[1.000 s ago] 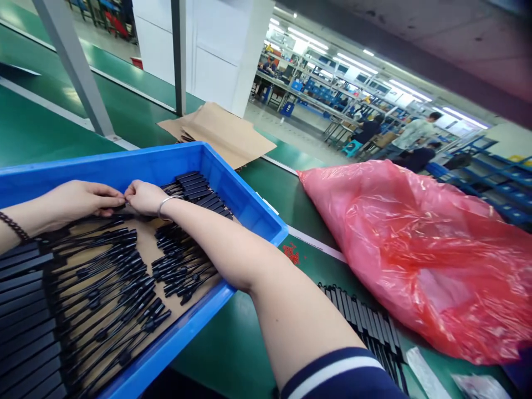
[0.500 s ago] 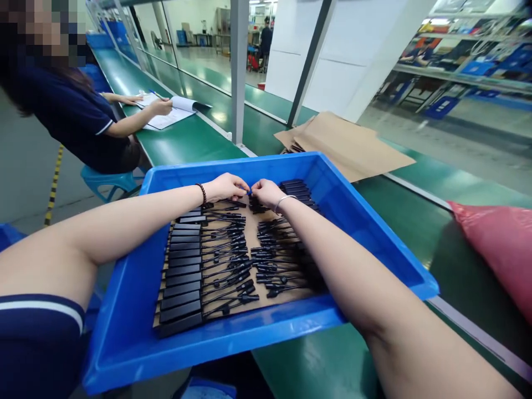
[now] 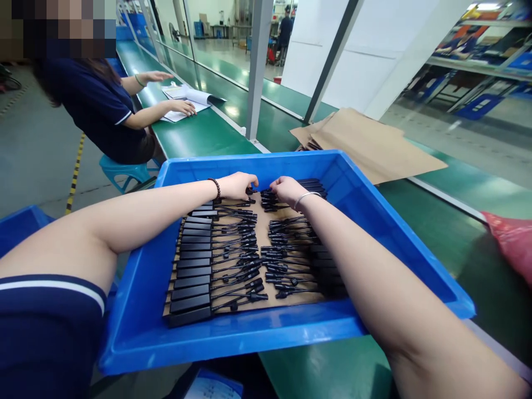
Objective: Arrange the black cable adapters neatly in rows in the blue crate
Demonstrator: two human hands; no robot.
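A blue tray [image 3: 137,310] on the green tabletop [image 3: 436,233] holds rows of black cable adapters [image 3: 233,260]. At its twelve-o'clock end, the left hand [image 3: 239,185] and right hand [image 3: 288,191] rest curled on the adapters; fingers hidden, grasp unclear. A co-worker [image 3: 100,105] sits at ten o'clock.

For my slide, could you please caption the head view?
Both hands, left and right, meet over black cables on cardboard in a blue tray.

The tray [image 3: 137,310] is glossy blue plastic, lined with matt brown cardboard [image 3: 261,221]. The cables [image 3: 236,260] are matt black plastic. The bench [image 3: 432,221] is smooth, shiny green.
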